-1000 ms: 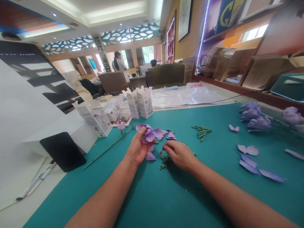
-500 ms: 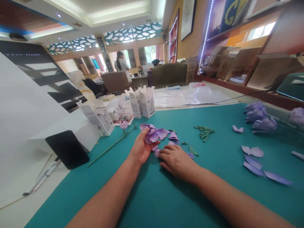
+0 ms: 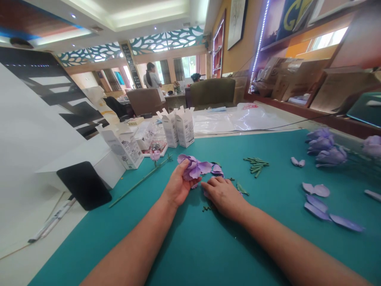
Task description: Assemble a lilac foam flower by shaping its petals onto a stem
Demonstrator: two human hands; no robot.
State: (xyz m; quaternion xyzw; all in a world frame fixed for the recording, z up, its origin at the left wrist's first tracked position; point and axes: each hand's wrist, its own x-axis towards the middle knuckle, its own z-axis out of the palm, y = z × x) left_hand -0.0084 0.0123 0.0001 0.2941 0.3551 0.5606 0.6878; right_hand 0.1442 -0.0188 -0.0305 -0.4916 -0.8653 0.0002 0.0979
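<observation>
My left hand [image 3: 177, 183] is closed on a purple artificial flower [image 3: 195, 167], with the thumb on top of its petals. Just right of it, my right hand [image 3: 224, 194] lies palm down over small parts on the green mat, its fingers loosely bent and apart from the flower. What lies beneath the palm is mostly hidden. Loose purple petals [image 3: 217, 170] show beyond its fingers, and a green leaf piece [image 3: 242, 189] is beside its knuckles. A small green notched piece [image 3: 206, 208] sits near its thumb side.
Green stem pieces [image 3: 256, 165] form a pile right of centre. Finished-looking purple flowers [image 3: 326, 147] and loose petals [image 3: 317, 210] lie at the right. A long green stem [image 3: 139, 182], a black tablet-like slab [image 3: 84, 186] and open white boxes [image 3: 185, 129] stand or lie left and behind.
My right hand has shifted slightly right, now covering the purple wheel-shaped part and some petals. The green notched piece has come into view near it. My left hand with the flower moved slightly right.
</observation>
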